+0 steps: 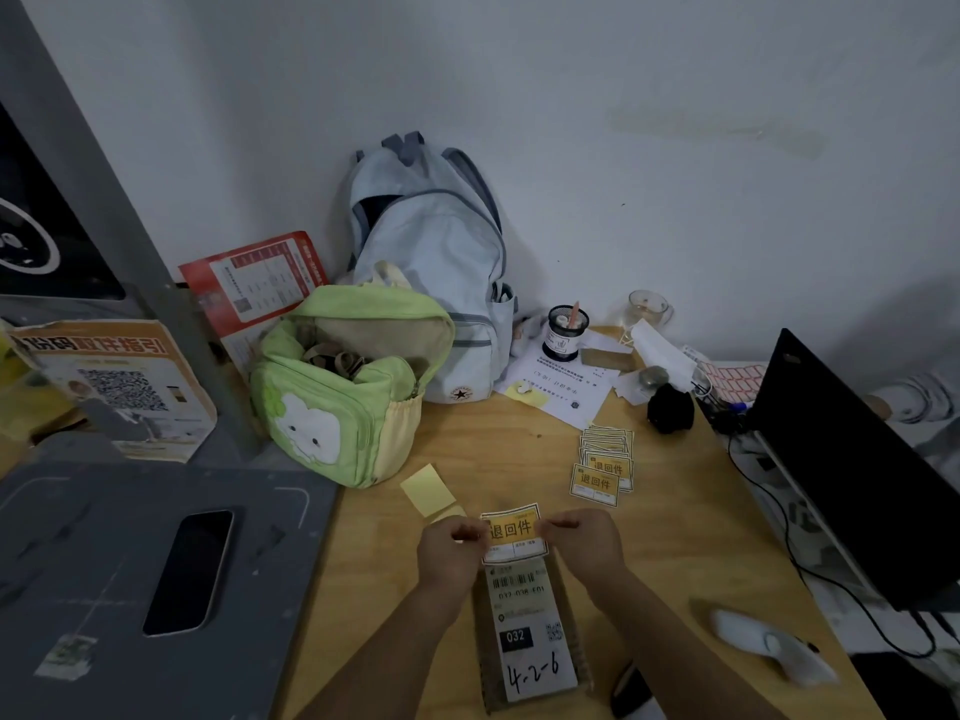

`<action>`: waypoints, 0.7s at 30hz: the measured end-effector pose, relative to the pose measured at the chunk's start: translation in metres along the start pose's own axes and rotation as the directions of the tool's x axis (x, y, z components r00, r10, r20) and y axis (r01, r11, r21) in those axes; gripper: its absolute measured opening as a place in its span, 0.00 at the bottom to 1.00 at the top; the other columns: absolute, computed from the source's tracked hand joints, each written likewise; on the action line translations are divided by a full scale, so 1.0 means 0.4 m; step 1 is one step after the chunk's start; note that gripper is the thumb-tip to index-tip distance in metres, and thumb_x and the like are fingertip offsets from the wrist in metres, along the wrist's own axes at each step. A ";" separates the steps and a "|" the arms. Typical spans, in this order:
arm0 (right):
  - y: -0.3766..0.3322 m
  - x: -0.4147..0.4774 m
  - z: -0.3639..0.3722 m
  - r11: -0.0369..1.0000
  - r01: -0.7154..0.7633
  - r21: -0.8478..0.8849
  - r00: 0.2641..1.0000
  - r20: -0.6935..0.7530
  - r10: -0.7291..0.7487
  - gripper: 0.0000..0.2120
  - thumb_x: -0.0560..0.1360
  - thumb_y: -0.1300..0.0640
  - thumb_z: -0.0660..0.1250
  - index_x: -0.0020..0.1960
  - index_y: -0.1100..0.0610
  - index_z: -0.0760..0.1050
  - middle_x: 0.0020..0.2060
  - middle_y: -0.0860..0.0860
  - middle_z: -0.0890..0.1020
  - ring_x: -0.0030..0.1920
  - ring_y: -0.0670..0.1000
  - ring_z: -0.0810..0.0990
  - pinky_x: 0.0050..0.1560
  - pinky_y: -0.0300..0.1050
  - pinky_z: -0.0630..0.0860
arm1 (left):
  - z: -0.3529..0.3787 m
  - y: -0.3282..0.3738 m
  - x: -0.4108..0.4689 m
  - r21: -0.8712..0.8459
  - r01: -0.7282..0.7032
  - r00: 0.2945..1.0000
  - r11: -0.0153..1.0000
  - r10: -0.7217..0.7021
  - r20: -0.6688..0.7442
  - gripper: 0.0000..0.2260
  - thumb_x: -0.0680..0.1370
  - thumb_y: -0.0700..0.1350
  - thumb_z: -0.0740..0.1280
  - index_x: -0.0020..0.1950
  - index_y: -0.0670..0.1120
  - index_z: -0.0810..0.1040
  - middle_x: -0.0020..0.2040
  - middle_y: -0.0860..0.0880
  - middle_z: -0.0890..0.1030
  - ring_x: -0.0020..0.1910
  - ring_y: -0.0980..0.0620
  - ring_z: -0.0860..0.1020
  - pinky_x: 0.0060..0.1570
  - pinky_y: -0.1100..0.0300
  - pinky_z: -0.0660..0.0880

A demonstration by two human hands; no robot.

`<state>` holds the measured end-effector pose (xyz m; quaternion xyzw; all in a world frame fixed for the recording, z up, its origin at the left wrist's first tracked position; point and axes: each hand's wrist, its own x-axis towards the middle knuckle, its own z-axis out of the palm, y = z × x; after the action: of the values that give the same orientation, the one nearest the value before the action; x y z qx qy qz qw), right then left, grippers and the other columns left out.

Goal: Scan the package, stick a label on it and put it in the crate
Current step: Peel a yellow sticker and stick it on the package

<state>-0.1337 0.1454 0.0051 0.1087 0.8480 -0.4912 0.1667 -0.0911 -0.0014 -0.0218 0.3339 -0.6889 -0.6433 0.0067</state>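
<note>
The labelling step seems in hand: the left hand (pixel 451 547) and right hand (pixel 587 542) each pinch one side of the yellow label (pixel 513 530), just above the package (pixel 530 631) lying under the wrists, so next it must be lowered and pressed flat.

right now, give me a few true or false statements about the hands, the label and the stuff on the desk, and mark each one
1. Both hands, left hand and right hand, hold the yellow label. True.
2. The label is held above the far end of the package. True.
3. The green bag is zipped shut. False: it gapes open at the top.
4. The handheld scanner lies on the package. False: it lies on the desk, to its right.
5. A stack of spare labels sits beyond the hands. True.
</note>
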 end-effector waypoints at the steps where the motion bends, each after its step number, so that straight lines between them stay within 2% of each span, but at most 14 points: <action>1: 0.007 0.006 0.004 0.998 0.005 -0.066 1.000 -0.008 -0.005 0.04 0.73 0.57 0.71 0.42 0.56 0.85 0.37 0.50 0.86 0.40 0.48 0.83 0.43 0.45 0.80 | 0.002 -0.004 -0.002 0.041 -0.020 1.000 0.999 0.019 0.013 0.07 0.72 0.30 0.69 0.44 0.39 0.83 0.38 0.48 0.78 0.43 0.46 0.78 0.44 0.53 0.80; 3: 0.015 0.015 0.011 0.984 0.015 -0.176 1.000 -0.004 -0.015 0.04 0.72 0.56 0.72 0.44 0.55 0.85 0.39 0.50 0.86 0.41 0.47 0.83 0.43 0.44 0.79 | 0.005 -0.011 -0.002 0.148 -0.049 0.998 0.988 0.043 0.042 0.12 0.71 0.30 0.69 0.54 0.39 0.82 0.41 0.49 0.77 0.45 0.48 0.78 0.50 0.54 0.79; 6: 0.024 0.023 0.018 0.966 0.000 -0.257 1.000 0.005 0.001 0.04 0.71 0.57 0.73 0.43 0.56 0.85 0.39 0.52 0.86 0.41 0.50 0.83 0.45 0.47 0.81 | 0.007 -0.018 -0.002 0.268 -0.082 0.996 0.960 0.068 0.059 0.17 0.71 0.32 0.70 0.60 0.39 0.79 0.45 0.48 0.77 0.47 0.52 0.75 0.48 0.62 0.73; 10: 0.033 0.027 0.025 0.950 -0.017 -0.311 1.000 0.007 0.020 0.04 0.71 0.55 0.73 0.37 0.52 0.83 0.37 0.51 0.86 0.39 0.49 0.83 0.44 0.48 0.80 | 0.012 -0.026 0.004 0.344 -0.111 0.993 0.932 0.090 0.075 0.18 0.72 0.34 0.70 0.62 0.40 0.78 0.48 0.48 0.78 0.49 0.54 0.75 0.49 0.65 0.71; 13: 0.043 0.034 0.029 0.942 -0.012 -0.337 1.000 0.013 0.017 0.09 0.72 0.55 0.72 0.33 0.48 0.79 0.34 0.50 0.85 0.36 0.47 0.82 0.40 0.45 0.79 | 0.015 -0.029 0.004 0.388 -0.125 0.991 0.913 0.096 0.092 0.18 0.72 0.35 0.70 0.62 0.40 0.78 0.54 0.44 0.81 0.53 0.51 0.78 0.49 0.67 0.70; 17: 0.054 0.039 0.033 0.936 -0.010 -0.352 1.000 0.010 0.015 0.07 0.72 0.54 0.72 0.35 0.52 0.81 0.33 0.50 0.84 0.36 0.48 0.83 0.41 0.47 0.80 | 0.021 -0.035 0.007 0.429 -0.147 0.989 0.891 0.117 0.095 0.19 0.72 0.36 0.70 0.63 0.41 0.77 0.57 0.44 0.81 0.55 0.50 0.79 0.48 0.68 0.69; 21: 0.060 0.041 0.037 0.932 -0.010 -0.361 1.000 0.012 0.016 0.08 0.72 0.53 0.72 0.34 0.50 0.80 0.33 0.49 0.84 0.36 0.47 0.83 0.41 0.47 0.81 | 0.023 -0.041 0.004 0.464 -0.199 0.980 0.863 0.170 0.104 0.17 0.72 0.36 0.70 0.61 0.42 0.79 0.55 0.44 0.82 0.53 0.50 0.79 0.47 0.67 0.70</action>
<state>-0.1380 0.1448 -0.0271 0.0782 0.9218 -0.3268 0.1933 -0.0890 0.0066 -0.0386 0.2388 -0.8534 -0.4621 -0.0337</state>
